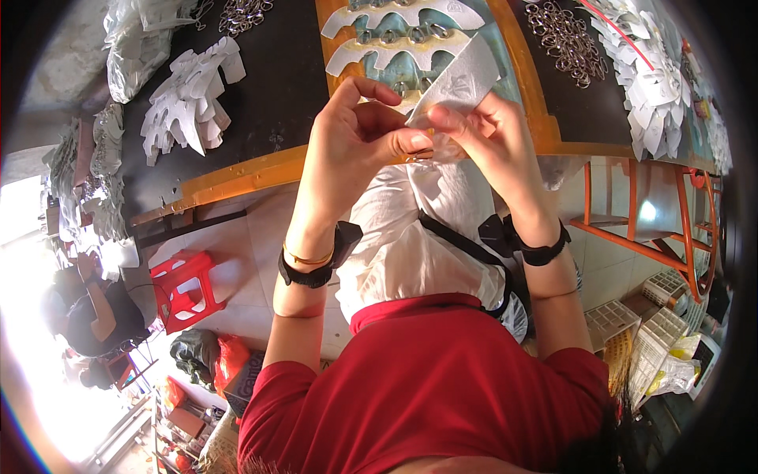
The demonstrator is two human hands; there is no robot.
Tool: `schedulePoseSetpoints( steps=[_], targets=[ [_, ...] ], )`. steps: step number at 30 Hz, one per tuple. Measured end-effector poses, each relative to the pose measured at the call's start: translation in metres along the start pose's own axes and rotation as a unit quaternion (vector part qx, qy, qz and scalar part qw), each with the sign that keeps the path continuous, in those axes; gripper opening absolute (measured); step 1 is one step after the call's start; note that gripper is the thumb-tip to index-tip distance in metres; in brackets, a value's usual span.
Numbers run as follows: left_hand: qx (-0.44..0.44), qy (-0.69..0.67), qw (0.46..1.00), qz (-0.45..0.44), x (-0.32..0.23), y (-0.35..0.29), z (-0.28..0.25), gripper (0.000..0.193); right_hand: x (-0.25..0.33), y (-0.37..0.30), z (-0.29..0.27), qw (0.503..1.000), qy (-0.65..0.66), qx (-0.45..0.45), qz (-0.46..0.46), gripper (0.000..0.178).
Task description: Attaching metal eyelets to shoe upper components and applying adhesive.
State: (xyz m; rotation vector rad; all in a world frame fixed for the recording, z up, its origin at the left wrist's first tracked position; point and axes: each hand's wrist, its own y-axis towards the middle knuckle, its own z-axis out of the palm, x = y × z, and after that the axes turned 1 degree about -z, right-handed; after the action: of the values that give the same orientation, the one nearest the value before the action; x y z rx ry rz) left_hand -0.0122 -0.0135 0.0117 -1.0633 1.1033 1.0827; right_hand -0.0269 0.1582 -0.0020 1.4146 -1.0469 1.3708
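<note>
Both my hands are together over the table's near edge. My right hand (pixel 497 138) is closed, its thumb and fingers pinching a white curved piece (pixel 466 77) of leather-like material, which is tilted up with an embossed mark on it. Beside it, my left hand (pixel 351 130) is closed with thumb and fingers at the piece's lower end. A small shiny metal ring (pixel 420 156) shows under the left thumb; its fit with the white piece is partly hidden. Beyond my hands, similar white curved pieces (pixel 359 57) lie in rows with metal rings (pixel 389 36) along them.
A stack of white pieces (pixel 189 99) lies on the dark tabletop (pixel 260 87) at left. A heap of metal rings (pixel 564 39) sits at right, near more white pieces (pixel 655 103). A red stool (pixel 187 288) and another person (pixel 99 316) are at lower left.
</note>
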Motion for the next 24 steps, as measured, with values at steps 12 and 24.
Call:
schedulePoseSetpoints(
  steps=[12, 24],
  targets=[
    [0.012, -0.072, 0.997, -0.032, 0.025, 0.012, -0.004, 0.017, -0.019, 0.005, 0.014, 0.99, -0.034, -0.088, -0.103, 0.027],
    [-0.009, -0.283, 0.958, -0.043, 0.028, 0.013, -0.01, 0.009, -0.002, 0.009, 0.0, 0.995, 0.063, 0.036, 0.068, 0.041]
  ],
)
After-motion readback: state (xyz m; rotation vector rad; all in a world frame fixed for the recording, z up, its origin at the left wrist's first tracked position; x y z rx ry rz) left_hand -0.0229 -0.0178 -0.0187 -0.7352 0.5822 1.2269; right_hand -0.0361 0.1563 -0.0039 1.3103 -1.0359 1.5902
